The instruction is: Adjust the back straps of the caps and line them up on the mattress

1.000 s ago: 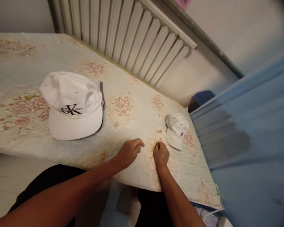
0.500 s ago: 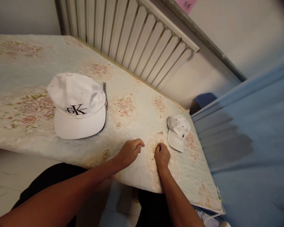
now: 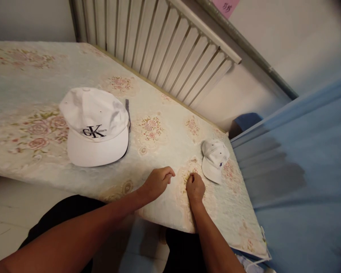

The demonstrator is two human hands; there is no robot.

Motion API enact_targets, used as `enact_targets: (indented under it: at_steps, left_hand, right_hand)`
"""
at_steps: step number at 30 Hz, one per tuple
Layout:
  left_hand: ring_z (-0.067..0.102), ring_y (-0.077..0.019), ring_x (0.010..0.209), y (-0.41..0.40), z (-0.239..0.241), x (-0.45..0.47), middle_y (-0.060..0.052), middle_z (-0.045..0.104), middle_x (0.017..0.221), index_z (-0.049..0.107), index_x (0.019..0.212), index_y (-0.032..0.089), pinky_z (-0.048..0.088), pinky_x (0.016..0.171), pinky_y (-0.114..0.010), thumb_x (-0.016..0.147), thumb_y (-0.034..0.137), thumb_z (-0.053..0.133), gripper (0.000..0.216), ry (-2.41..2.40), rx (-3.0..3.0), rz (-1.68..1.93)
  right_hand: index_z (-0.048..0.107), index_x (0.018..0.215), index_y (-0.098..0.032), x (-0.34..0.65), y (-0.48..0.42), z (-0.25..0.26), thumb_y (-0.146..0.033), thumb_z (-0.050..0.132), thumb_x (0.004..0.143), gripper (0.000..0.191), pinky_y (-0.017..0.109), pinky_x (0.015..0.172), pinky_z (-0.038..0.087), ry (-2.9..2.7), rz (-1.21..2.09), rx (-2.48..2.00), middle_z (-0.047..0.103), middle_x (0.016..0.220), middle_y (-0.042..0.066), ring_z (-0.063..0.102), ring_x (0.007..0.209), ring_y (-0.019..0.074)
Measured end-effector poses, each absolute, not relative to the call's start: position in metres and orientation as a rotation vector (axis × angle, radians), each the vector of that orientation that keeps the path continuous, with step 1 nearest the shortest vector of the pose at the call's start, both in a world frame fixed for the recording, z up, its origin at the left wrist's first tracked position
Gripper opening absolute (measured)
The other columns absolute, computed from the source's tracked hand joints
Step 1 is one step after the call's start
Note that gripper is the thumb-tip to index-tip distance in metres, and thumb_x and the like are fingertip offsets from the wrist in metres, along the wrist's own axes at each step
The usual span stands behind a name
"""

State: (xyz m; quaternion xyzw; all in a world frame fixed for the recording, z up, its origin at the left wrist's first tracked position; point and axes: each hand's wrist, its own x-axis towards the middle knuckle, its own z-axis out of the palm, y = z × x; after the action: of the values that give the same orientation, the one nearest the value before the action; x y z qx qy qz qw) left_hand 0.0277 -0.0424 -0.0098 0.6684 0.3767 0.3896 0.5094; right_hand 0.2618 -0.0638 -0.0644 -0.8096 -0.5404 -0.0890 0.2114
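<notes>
Both hands are over the near edge of a surface spread with a flower-patterned cloth (image 3: 170,144). My left hand (image 3: 158,182) is closed, its fingers curled in and nothing showing in them. Close to its right, my right hand (image 3: 196,186) makes a loose fist, and I see nothing in it. Just beyond my right hand lies a small white cap (image 3: 215,156) with a dark little emblem, not touched by it. A larger white baseball cap (image 3: 95,113) with black "CK" letters sits to the left, brim toward me, apart from my left hand.
A white radiator (image 3: 147,41) runs along the far edge under a pipe (image 3: 252,49). On the right hangs a blue curtain (image 3: 298,170), with a dark blue object (image 3: 247,121) behind the far corner. White rods (image 3: 263,259) stick out at the lower right.
The whole view has shifted very slightly, so everything appears a little further right. Hands and caps keep their places relative to one another.
</notes>
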Motion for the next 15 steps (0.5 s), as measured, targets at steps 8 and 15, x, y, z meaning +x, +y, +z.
enact_targets:
  at_steps: [8, 15]
  left_hand:
    - [0.052, -0.0114, 0.055, -0.0424, -0.0081, 0.0268, 0.003, 0.058, 0.062, 0.065, 0.084, 0.019, 0.042, 0.057, -0.023, 0.083, 0.014, 0.041, 0.024, 0.918, 1.583, 0.933]
    - [0.053, -0.0116, 0.055, -0.0429, -0.0084, 0.0273, 0.003, 0.059, 0.062, 0.065, 0.083, 0.019, 0.042, 0.056, -0.023, 0.084, 0.015, 0.041, 0.024, 0.92, 1.566, 0.937]
  right_hand:
    - [0.069, 0.095, -0.017, 0.2613, -0.0645, -0.0641, -0.023, 0.043, 0.09, 0.027, 0.029, 0.07, 0.036, -1.509, -0.248, -2.234, 0.072, 0.092, 0.008, 0.06, 0.077, 0.0193]
    - [0.069, 0.093, -0.017, 0.2621, -0.0639, -0.0643, -0.024, 0.042, 0.09, 0.028, 0.029, 0.071, 0.036, -1.509, -0.25, -2.228, 0.073, 0.091, 0.008, 0.06, 0.077, 0.0196]
